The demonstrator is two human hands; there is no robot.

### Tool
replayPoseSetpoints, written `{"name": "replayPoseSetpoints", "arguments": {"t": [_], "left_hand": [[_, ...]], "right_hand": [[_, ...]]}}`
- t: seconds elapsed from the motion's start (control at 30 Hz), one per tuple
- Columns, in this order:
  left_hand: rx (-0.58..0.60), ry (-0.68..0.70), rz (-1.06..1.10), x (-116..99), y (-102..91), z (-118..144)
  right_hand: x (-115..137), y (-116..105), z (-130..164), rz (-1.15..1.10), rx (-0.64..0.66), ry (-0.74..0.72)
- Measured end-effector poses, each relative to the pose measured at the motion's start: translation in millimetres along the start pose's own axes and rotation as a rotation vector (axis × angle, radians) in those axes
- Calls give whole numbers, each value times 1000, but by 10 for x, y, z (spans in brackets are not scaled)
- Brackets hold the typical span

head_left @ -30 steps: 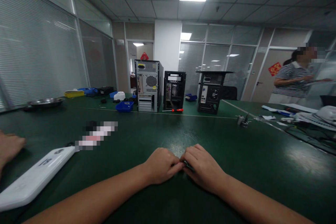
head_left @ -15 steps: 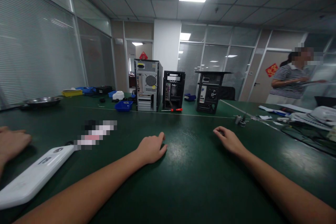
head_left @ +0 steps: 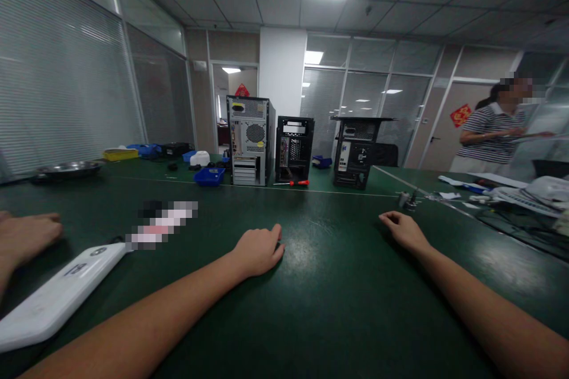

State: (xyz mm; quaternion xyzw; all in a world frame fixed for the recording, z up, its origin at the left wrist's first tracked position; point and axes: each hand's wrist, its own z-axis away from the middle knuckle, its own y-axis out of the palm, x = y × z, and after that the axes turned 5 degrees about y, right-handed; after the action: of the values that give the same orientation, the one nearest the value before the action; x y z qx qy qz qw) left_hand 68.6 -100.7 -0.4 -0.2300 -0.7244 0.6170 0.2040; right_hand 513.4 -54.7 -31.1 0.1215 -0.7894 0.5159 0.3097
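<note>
My left hand (head_left: 259,250) rests on the green table (head_left: 320,308), with its thumb and forefinger a little apart and nothing seen between them. Farther right, my right hand (head_left: 405,232) is low over the table or on it; its fingertips are drawn together, and whatever may be in them is hidden. Just beyond that hand stand small metal parts (head_left: 408,201). Three computer cases stand past both hands: a tall grey one (head_left: 249,142), a narrow black one (head_left: 294,151) and a black one with a wide flat top (head_left: 353,154). A red-handled screwdriver (head_left: 299,183) lies before the middle case.
Another person's hand (head_left: 29,240) lies at the left, near a white device (head_left: 66,290). A metal dish (head_left: 69,170) and blue trays (head_left: 209,176) sit farther back. Papers and cables (head_left: 515,228) crowd the right side. A person in a striped shirt (head_left: 493,127) stands at the far right.
My right hand has moved to the right, toward the metal parts, and its fingers look closer together. My left hand stays in place. The other person's hand has shifted slightly right.
</note>
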Motion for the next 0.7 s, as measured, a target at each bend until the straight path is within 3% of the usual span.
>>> {"name": "replayPoseSetpoints", "arguments": {"t": [0.13, 0.33, 0.5, 0.7], "left_hand": [[9, 4, 15, 2, -15, 0], [-2, 17, 9, 12, 5, -2], [-8, 24, -3, 13, 13, -1], [-9, 34, 3, 15, 4, -2]], "right_hand": [[29, -135, -13, -11, -44, 9], [-37, -538, 1, 22, -172, -50], [-140, -770, 56, 219, -80, -179], [-103, -754, 93, 257, 46, -340]]}}
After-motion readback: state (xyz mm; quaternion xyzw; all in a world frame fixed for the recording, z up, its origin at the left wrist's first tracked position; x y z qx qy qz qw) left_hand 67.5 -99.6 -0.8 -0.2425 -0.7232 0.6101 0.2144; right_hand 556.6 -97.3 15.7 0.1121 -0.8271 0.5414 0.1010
